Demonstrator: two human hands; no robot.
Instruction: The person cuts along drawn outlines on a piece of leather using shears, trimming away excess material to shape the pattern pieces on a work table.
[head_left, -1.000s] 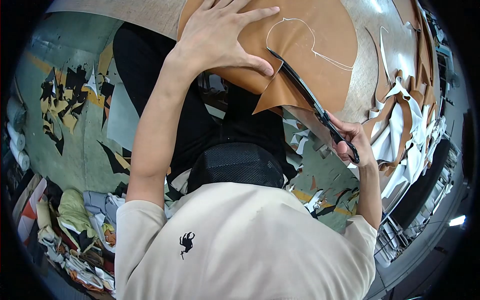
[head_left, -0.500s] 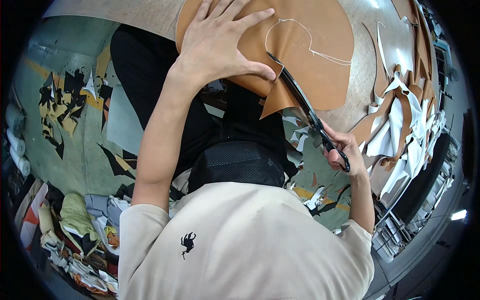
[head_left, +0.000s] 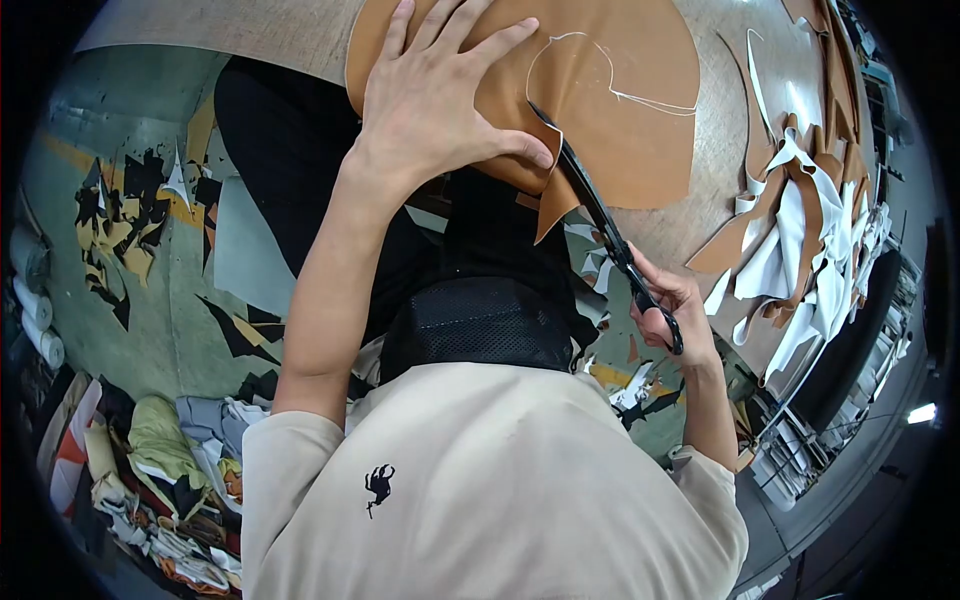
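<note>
A tan piece of leather-like sheet (head_left: 650,150) lies over the table's near edge, with a white curved line drawn on it. My left hand (head_left: 430,105) rests flat on this sheet, fingers spread, the thumb beside the cut edge. In my right hand (head_left: 668,305) are long black scissors (head_left: 600,215), gripped by their handles. Their blades reach into the sheet along the start of the white line, the tip at the cut. A cut flap hangs down near the blades.
Tan and white offcuts (head_left: 800,230) are heaped at the table's right side. Black and yellow scraps (head_left: 130,220) litter the green floor at left. Folded fabrics (head_left: 160,450) are piled at lower left. My legs are under the wooden table (head_left: 290,35).
The scissors and my right hand have shifted slightly left and down in view. The hanging flap looks narrower and turned. My left hand stays spread on the sheet.
</note>
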